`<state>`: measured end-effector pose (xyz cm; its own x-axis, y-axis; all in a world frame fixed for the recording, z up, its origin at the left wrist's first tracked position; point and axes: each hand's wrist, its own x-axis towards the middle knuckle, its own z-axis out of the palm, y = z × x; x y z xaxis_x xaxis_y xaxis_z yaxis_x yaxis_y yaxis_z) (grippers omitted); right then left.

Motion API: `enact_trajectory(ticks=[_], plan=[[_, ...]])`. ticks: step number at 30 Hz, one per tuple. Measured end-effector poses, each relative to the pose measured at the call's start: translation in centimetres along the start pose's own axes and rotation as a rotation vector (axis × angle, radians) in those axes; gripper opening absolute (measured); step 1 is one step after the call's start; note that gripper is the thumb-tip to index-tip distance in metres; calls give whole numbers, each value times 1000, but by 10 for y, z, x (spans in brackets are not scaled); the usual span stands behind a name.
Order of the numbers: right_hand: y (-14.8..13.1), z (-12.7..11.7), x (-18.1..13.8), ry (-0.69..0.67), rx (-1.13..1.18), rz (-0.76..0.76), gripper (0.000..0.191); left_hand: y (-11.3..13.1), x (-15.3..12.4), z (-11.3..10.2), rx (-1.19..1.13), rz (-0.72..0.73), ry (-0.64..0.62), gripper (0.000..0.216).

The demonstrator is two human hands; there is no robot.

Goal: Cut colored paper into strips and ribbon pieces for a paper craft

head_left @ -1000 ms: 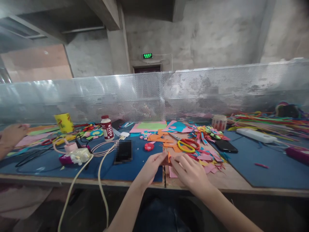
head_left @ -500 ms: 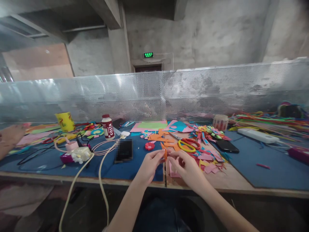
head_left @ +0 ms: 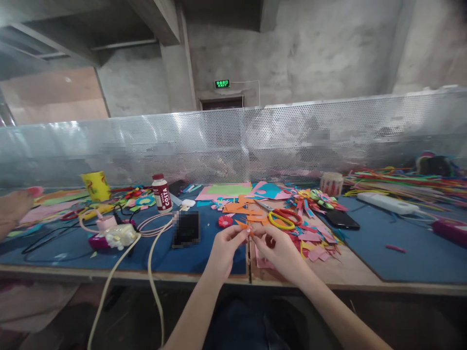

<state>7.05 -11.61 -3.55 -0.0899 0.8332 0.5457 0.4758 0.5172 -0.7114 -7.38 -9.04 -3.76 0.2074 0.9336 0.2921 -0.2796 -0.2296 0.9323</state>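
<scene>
A small folded piece of orange paper (head_left: 242,224) is pinched between my two hands above the table's front part. My left hand (head_left: 226,247) grips it from the left with thumb and fingers; my right hand (head_left: 276,245) closes on its right side. The fingers cover much of the paper. Just behind my left hand lies a red paper flower (head_left: 225,221). Beyond my hands are cut orange paper pieces (head_left: 237,208). Scissors with yellow and red handles (head_left: 281,219) rest behind my right hand, beside a heap of paper scraps (head_left: 317,238).
A black phone (head_left: 342,219) and a white power strip (head_left: 387,203) lie right. Left are a dark pixelated object (head_left: 187,228), a Costa bottle (head_left: 161,193), cables and a yellow cup (head_left: 96,186). Another person's hand (head_left: 14,209) holds something pink. A perforated metal screen (head_left: 204,141) stands behind.
The orange paper has tilted from nearly upright to pointing left between my fingers. The other person's hand at far left has shifted slightly, showing more of the pink piece.
</scene>
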Motion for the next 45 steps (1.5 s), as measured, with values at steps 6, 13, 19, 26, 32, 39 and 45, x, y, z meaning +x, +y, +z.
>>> enact_trajectory(ticks=[6, 13, 19, 26, 32, 39, 45], plan=[[4, 7, -2, 189, -155, -77, 10, 0, 1, 0, -70, -26, 40, 17], [7, 14, -1, 257, -201, -133, 13, -2, 2, 0, -71, -17, 72, 19], [-6, 21, 0, 326, -370, -131, 14, -6, 4, -2, -74, 25, 97, 18], [-12, 27, -2, 409, -498, -93, 14, -9, 4, -5, -19, 68, 124, 19], [-11, 29, -2, 478, -621, -195, 12, -9, 3, -4, 24, 80, 120, 16], [-7, 35, -3, 574, -908, -352, 21, -5, 0, 0, 58, 82, 132, 17], [-4, 36, -9, 558, -921, -449, 12, -10, 2, -3, -10, 68, 149, 18]])
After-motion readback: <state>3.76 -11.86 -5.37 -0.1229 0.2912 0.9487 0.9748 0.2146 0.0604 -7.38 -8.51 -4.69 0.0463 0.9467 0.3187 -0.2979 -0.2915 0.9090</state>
